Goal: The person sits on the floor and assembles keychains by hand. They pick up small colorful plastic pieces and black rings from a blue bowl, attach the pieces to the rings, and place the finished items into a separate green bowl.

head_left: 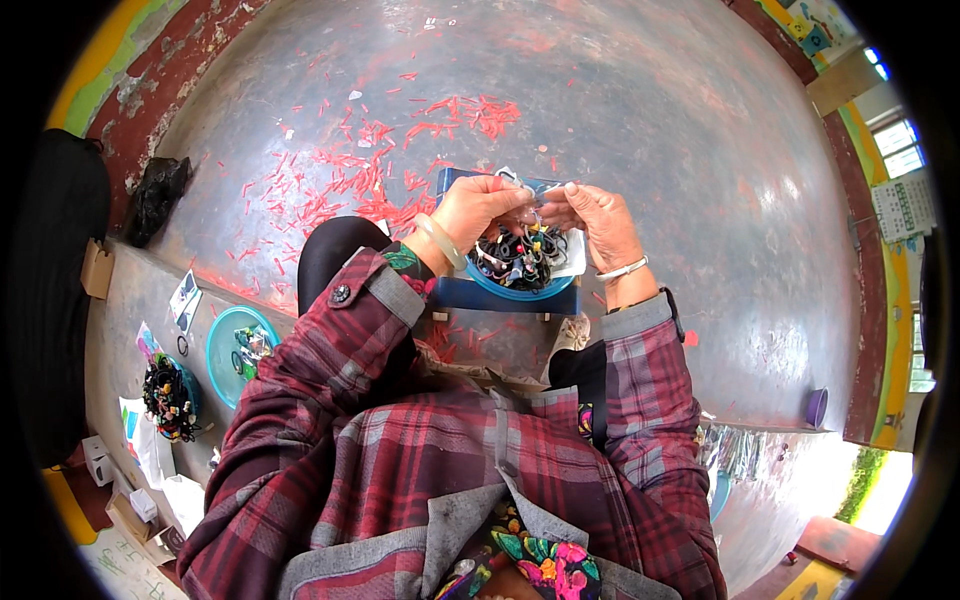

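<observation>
My left hand (481, 211) and my right hand (606, 226) meet above a round blue basin (524, 294). Between their closed fingertips is a small clear plastic bag (530, 204); what is in it is too small to make out. Black hair ties (515, 262) with small coloured and pale charms fill the basin just under my hands. The basin stands on a low blue stool (455, 296) in front of my knees. A white sheet (574, 254) shows at the basin's right side, partly behind my right hand.
Red scraps (350, 180) litter the grey floor ahead and left. At my left are a turquoise basin (216, 361) holding small packets and a container of more hair ties (170, 398). Shiny packets (735, 452) lie at my right, and a purple container (817, 408) stands by the wall.
</observation>
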### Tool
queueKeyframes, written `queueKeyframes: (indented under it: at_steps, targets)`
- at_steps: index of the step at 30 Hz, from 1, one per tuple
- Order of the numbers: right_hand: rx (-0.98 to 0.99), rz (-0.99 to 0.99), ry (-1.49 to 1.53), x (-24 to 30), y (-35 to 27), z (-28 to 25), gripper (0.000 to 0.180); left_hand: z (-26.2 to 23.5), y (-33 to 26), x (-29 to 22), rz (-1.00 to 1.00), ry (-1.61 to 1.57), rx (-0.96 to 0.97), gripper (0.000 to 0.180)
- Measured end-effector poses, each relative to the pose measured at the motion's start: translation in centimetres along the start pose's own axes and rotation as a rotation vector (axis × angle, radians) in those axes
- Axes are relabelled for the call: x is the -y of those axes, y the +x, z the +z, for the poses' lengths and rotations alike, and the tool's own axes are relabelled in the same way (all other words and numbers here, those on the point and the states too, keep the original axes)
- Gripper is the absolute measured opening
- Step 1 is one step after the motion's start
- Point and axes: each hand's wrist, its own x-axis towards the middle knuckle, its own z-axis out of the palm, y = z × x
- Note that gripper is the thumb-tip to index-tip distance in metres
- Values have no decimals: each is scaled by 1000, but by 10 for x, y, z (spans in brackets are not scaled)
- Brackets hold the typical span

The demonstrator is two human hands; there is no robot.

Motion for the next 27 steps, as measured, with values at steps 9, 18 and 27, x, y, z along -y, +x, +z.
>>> queueKeyframes:
  at_steps: [9, 18, 27]
  targets:
    - [-11, -4, 14, 1, 0, -3, 29, -5, -1, -2, -121, -4, 93, 18]
    - [-23, -35, -99, -1, -1, -1, 31, -7, -4, -15, -254, 129, 105, 14]
    - [-214, -329, -623, 0, 3, -6, 14, -16, 9, -6, -54, 360, -201, 17]
